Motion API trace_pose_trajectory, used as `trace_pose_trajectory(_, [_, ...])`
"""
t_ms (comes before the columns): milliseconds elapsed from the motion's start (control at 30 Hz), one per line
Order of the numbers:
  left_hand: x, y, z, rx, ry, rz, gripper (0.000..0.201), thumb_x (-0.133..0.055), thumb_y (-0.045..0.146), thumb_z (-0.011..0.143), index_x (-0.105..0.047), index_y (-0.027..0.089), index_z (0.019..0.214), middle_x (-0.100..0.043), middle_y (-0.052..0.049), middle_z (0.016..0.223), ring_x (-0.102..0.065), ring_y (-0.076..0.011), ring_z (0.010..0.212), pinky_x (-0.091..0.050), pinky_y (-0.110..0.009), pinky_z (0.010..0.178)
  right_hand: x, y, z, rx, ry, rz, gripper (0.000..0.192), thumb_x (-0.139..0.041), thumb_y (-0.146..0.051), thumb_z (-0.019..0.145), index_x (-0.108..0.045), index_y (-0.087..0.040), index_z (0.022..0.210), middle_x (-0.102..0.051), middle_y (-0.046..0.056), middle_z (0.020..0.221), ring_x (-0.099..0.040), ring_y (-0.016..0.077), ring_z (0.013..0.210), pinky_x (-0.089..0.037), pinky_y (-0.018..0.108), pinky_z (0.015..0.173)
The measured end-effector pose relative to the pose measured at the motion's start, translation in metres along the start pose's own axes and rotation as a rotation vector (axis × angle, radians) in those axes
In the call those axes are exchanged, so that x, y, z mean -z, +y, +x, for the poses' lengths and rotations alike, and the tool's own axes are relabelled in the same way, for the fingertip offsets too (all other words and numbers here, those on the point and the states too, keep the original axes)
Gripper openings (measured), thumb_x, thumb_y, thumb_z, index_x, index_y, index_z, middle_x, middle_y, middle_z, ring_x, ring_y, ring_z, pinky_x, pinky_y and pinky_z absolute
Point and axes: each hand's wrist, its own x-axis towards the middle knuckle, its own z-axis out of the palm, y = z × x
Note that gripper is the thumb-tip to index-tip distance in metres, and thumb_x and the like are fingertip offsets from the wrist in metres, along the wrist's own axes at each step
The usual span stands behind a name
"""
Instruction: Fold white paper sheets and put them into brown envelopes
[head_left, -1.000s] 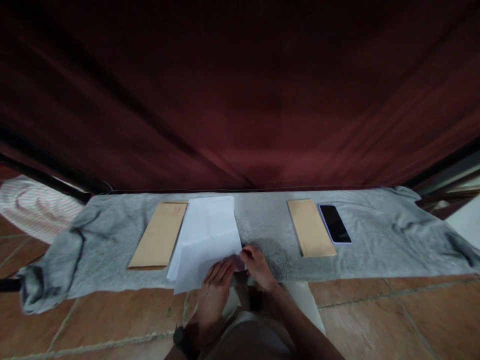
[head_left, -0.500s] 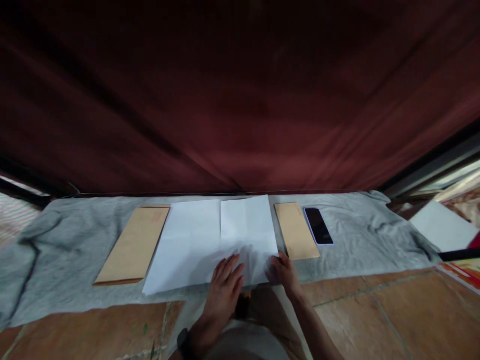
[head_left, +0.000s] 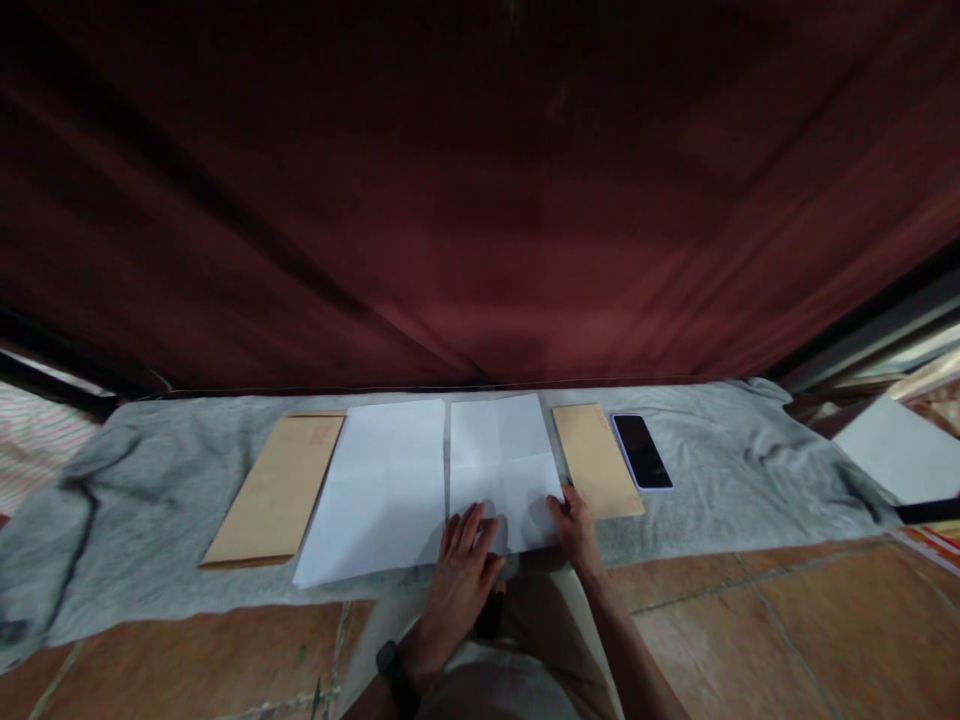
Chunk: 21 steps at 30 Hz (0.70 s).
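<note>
Paper work is at the spreading stage: your left hand (head_left: 461,565) lies flat, fingers extended and released, pressing the near edge of the right sheet (head_left: 502,465), while your right hand (head_left: 574,520) rests at that sheet's near right corner, fingers lightly curled on the edge; whether they pinch it I cannot tell. That creased sheet lies on the grey cloth (head_left: 750,470) over the tiled floor (head_left: 787,640), just beside the left sheet (head_left: 382,490), between 2 brown envelopes, the left envelope (head_left: 277,490) and the right envelope (head_left: 596,460). A dark phone (head_left: 641,452) lies just beside the right envelope.

The next move, as I judge it, calls for smoothing the creases flat and squaring the sheet without dragging the cloth.

Compared with 0.5 s ago, the 2 sheets now show a thin gap between them, and your right hand has come in closer to the corner. 1 s ago they lay stacked.
</note>
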Motion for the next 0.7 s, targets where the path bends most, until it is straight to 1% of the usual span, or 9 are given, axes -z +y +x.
trace_pose_trajectory(33, [-0.002, 0.002, -0.001, -0.010, -0.014, 0.008, 0.046, -0.058, 0.030, 0.096, -0.053, 0.024, 0.141, -0.047, -0.014, 0.156, -0.046, -0.0318, 0.143, -0.044, -0.058, 0.114, 0.002, 0.000, -0.001, 0.021, 0.009, -0.036, 0.043, -0.052, -0.055, 0.091, -0.069, -0.015, 0.098, -0.070, 0.009, 0.082, -0.067, 0.0228, 0.074, -0.056, 0.035, 0.070])
trace_pose_trajectory(100, [-0.005, 0.003, -0.004, -0.021, -0.043, 0.030, 0.048, -0.058, 0.030, 0.096, -0.051, 0.023, 0.143, -0.045, -0.015, 0.157, -0.044, -0.0331, 0.145, -0.045, -0.058, 0.113, 0.005, -0.003, -0.006, 0.077, 0.020, -0.121, 0.044, -0.048, -0.049, 0.095, -0.065, -0.014, 0.117, -0.072, 0.013, 0.099, -0.069, 0.0242, 0.084, -0.058, 0.038, 0.077])
trace_pose_trajectory(167, [-0.005, 0.002, -0.004, -0.023, -0.070, 0.059, 0.049, -0.056, 0.029, 0.097, -0.049, 0.023, 0.146, -0.044, -0.016, 0.158, -0.043, -0.0327, 0.146, -0.045, -0.057, 0.113, 0.007, -0.008, -0.015, 0.154, 0.028, -0.295, 0.045, -0.042, -0.040, 0.100, -0.056, -0.014, 0.134, -0.070, 0.016, 0.115, -0.070, 0.0249, 0.091, -0.058, 0.039, 0.079])
trace_pose_trajectory(200, [-0.005, 0.001, -0.004, -0.023, -0.082, 0.077, 0.050, -0.055, 0.028, 0.098, -0.048, 0.022, 0.147, -0.043, -0.015, 0.159, -0.043, -0.0321, 0.146, -0.045, -0.056, 0.113, 0.007, -0.011, -0.021, 0.190, 0.024, -0.392, 0.045, -0.039, -0.036, 0.102, -0.053, -0.015, 0.139, -0.068, 0.017, 0.120, -0.070, 0.0253, 0.095, -0.059, 0.039, 0.079])
trace_pose_trajectory(267, [-0.003, -0.002, -0.004, -0.028, -0.100, 0.118, 0.049, -0.053, 0.027, 0.098, -0.048, 0.022, 0.147, -0.044, -0.015, 0.158, -0.044, -0.0313, 0.145, -0.044, -0.055, 0.114, 0.007, -0.017, -0.032, 0.248, 0.001, -0.548, 0.043, -0.037, -0.029, 0.103, -0.053, -0.016, 0.141, -0.066, 0.018, 0.125, -0.069, 0.0263, 0.101, -0.059, 0.038, 0.080])
trace_pose_trajectory(367, [0.002, -0.006, -0.001, -0.057, -0.119, 0.173, 0.045, -0.052, 0.028, 0.099, -0.052, 0.021, 0.144, -0.049, -0.015, 0.155, -0.048, -0.0308, 0.143, -0.045, -0.054, 0.114, 0.002, -0.022, -0.044, 0.311, -0.011, -0.666, 0.040, -0.038, -0.024, 0.103, -0.056, -0.016, 0.138, -0.065, 0.018, 0.126, -0.066, 0.0283, 0.112, -0.057, 0.041, 0.089])
trace_pose_trajectory(467, [0.004, -0.009, 0.002, -0.081, -0.131, 0.212, 0.041, -0.050, 0.026, 0.100, -0.057, 0.019, 0.139, -0.053, -0.015, 0.152, -0.051, -0.0299, 0.140, -0.045, -0.052, 0.113, -0.001, -0.020, -0.049, 0.310, 0.008, -0.692, 0.039, -0.038, -0.020, 0.102, -0.058, -0.013, 0.135, -0.063, 0.021, 0.129, -0.063, 0.0299, 0.118, -0.055, 0.044, 0.095])
trace_pose_trajectory(600, [0.005, -0.010, 0.003, -0.056, -0.127, 0.244, 0.040, -0.048, 0.023, 0.099, -0.059, 0.019, 0.137, -0.057, -0.015, 0.149, -0.053, -0.0289, 0.138, -0.046, -0.049, 0.113, 0.001, -0.016, -0.047, 0.306, 0.015, -0.673, 0.039, -0.038, -0.020, 0.103, -0.056, -0.012, 0.137, -0.061, 0.022, 0.131, -0.060, 0.0301, 0.122, -0.055, 0.044, 0.096])
trace_pose_trajectory(700, [0.006, -0.009, 0.002, -0.048, -0.135, 0.241, 0.041, -0.046, 0.024, 0.100, -0.059, 0.019, 0.138, -0.057, -0.015, 0.148, -0.054, -0.0283, 0.137, -0.047, -0.047, 0.111, 0.005, -0.012, -0.045, 0.362, 0.040, -0.673, 0.041, -0.039, -0.021, 0.103, -0.054, -0.013, 0.140, -0.057, 0.022, 0.140, -0.054, 0.0333, 0.131, -0.052, 0.051, 0.099])
